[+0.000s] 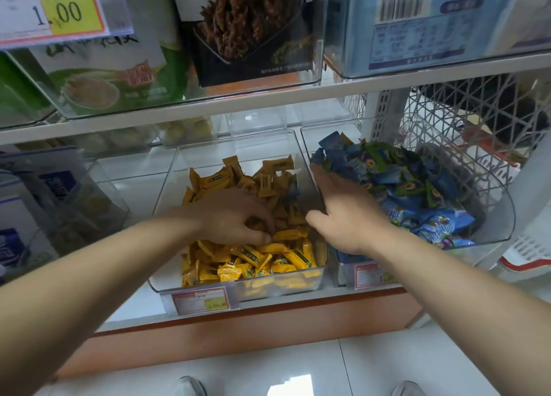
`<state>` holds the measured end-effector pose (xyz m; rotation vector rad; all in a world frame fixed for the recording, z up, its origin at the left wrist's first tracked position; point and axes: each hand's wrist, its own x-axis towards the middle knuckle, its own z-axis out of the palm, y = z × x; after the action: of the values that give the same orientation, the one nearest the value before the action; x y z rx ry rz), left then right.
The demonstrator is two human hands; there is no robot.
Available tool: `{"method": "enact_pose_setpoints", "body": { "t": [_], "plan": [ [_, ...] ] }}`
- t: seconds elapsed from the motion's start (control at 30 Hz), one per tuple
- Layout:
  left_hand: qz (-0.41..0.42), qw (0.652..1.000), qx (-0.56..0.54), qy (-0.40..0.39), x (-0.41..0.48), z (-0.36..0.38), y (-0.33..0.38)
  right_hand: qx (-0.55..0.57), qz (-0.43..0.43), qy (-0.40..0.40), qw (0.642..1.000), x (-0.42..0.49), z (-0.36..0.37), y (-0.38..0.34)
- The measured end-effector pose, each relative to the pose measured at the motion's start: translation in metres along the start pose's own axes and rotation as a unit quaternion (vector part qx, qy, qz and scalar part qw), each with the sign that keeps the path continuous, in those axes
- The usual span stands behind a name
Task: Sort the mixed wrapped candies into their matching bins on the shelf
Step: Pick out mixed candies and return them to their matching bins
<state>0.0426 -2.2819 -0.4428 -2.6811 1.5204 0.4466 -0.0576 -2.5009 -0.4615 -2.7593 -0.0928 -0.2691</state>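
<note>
We look down at a shelf (128, 312). The middle bin (232, 154), clear plastic just below centre, holds yellow candies (268, 258): small oblong orange-yellow wrappers with dark labels and crimped ends. Just beside it at 3 o'clock, the right bin (495, 210) is heaped with blue candies (417, 192) in glossy blue wrappers printed green and purple. Our left hand (235, 216) is in the yellow pile, fingers curled round some. Our right hand (346, 213), between the bins, has straight fingers and a spread thumb, tips touching the blue heap.
</note>
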Motion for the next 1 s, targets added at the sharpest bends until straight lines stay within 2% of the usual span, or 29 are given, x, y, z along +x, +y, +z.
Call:
{"method": "enact_pose_setpoints", "body": {
  "t": [0.17, 0.23, 0.33, 0.37, 0.57, 0.77, 0.87, 1.0],
  "plan": [
    [-0.051, 0.979, -0.174, -0.092, -0.012, -0.029, 0.006, 0.003, 0.000, 0.003, 1.000, 0.000, 0.000, 0.000],
    [-0.064, 0.981, -0.181, -0.039, -0.003, -0.037, 0.007, 0.006, -0.001, 0.007, 1.000, 0.000, 0.000, -0.001],
    [-0.056, 0.980, -0.135, 0.132, 0.035, -0.034, 0.009, 0.003, 0.000, 0.007, 1.000, 0.001, 0.001, -0.001],
    [-0.054, 0.978, -0.119, 0.162, 0.051, -0.030, 0.009, 0.003, 0.001, 0.008, 1.000, 0.001, 0.001, -0.001],
    [-0.183, 0.972, -0.032, 0.145, 0.111, 0.013, -0.001, 0.006, 0.001, 0.009, 1.000, 0.000, 0.002, -0.001],
    [-0.128, 0.959, -0.135, 0.214, 0.088, -0.001, -0.002, 0.012, 0.008, -0.004, 1.000, 0.000, 0.002, 0.000],
    [-0.113, 0.920, -0.240, 0.289, 0.055, -0.016, 0.010, 0.013, 0.011, -0.015, 1.000, 0.001, -0.002, -0.001],
    [-0.089, 0.819, -0.445, 0.351, 0.019, -0.025, 0.029, 0.014, -0.024, 0.046, 0.999, 0.001, -0.011, -0.011]
  ]
}}
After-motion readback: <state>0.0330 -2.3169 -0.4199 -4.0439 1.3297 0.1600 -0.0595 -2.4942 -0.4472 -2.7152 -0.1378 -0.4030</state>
